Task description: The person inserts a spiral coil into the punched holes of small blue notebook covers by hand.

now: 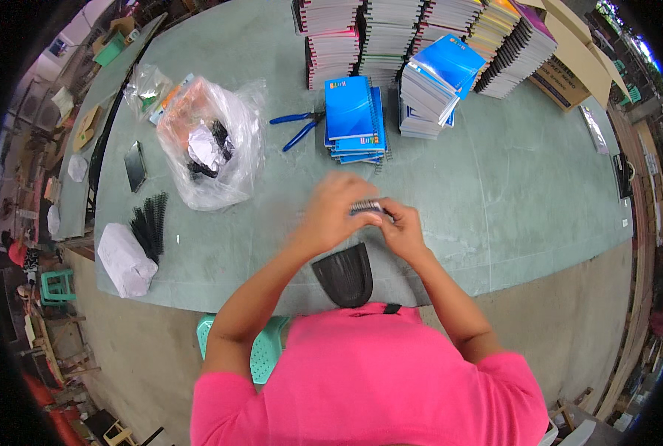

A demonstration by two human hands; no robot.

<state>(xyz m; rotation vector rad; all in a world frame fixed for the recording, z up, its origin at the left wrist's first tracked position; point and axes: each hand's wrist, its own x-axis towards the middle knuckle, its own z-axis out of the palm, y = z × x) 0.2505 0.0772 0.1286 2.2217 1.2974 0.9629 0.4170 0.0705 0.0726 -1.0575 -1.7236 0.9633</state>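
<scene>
Over the table in front of me, my right hand is closed on a small spiral-bound notebook, seen end-on with its coil uppermost. My left hand is at the notebook's left side, its fingers smeared by motion. How much of the notebook it grips cannot be made out. Just beyond the hands lies a stack of blue spiral notebooks. Blue-handled pliers rest left of that stack, jaws toward it. To its right stands a pile of blue-covered notebooks, the upper ones turned askew.
Tall stacks of notebooks line the far side beside a cardboard box. On the left are a clear plastic bag with scraps, black binding coils, a white wrapped bundle and a dark phone-like slab. A dark rounded object shows near my chest.
</scene>
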